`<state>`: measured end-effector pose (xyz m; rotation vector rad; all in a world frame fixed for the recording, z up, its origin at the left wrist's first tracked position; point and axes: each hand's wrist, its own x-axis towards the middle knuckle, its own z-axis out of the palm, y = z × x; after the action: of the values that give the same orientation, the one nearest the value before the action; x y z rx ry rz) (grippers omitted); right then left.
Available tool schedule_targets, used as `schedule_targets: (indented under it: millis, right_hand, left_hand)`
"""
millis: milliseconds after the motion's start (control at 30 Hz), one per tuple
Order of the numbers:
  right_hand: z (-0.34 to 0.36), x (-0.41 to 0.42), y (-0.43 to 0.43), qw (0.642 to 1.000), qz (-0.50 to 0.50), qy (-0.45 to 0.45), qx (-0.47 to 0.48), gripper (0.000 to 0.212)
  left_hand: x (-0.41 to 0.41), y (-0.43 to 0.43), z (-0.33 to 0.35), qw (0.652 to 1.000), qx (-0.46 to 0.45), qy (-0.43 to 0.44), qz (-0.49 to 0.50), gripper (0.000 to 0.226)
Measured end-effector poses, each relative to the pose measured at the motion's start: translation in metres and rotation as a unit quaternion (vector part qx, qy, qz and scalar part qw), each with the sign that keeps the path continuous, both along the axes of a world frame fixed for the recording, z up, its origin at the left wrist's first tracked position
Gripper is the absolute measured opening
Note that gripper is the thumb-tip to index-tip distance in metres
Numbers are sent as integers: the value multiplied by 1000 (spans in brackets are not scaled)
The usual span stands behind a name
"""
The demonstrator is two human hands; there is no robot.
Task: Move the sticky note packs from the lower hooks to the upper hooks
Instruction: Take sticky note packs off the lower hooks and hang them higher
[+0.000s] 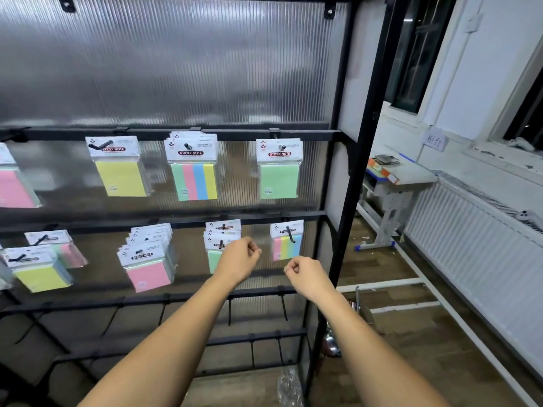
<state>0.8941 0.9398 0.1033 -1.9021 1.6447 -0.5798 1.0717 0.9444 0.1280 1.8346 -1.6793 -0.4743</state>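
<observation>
On the upper rail hang a yellow pack (120, 168), a striped pack (194, 171), a green pack (278, 171) and a pink pack (13, 183) at the left edge. The lower rail carries a yellow pack (41, 271), several pink packs (148, 265), green packs (219, 233) and a striped pack (287, 240). My left hand (239, 259) is raised in front of the green lower packs with fingers curled, holding nothing. Just below the striped lower pack, my right hand (305, 274) is also curled and holds nothing.
A black frame post (352, 183) borders the rack on the right. Bare hooks (283, 306) hang on the rails below. A small desk (396, 183) and a radiator (470, 245) stand by the right wall. Crumpled plastic wrap (289, 386) lies on the floor.
</observation>
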Motion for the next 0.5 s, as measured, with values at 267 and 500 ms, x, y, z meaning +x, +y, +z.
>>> schedule_targets:
  millis: [267,500]
  right_hand:
    - [-2,-7,-37,999,-51,-6,9,16]
    - [2,-4,-71,992,-88,87,-1,56]
  left_hand:
    - [0,-3,-24,993,20,-114,-21,11]
    - [-11,-15,-31,970,37,-239,-19,18]
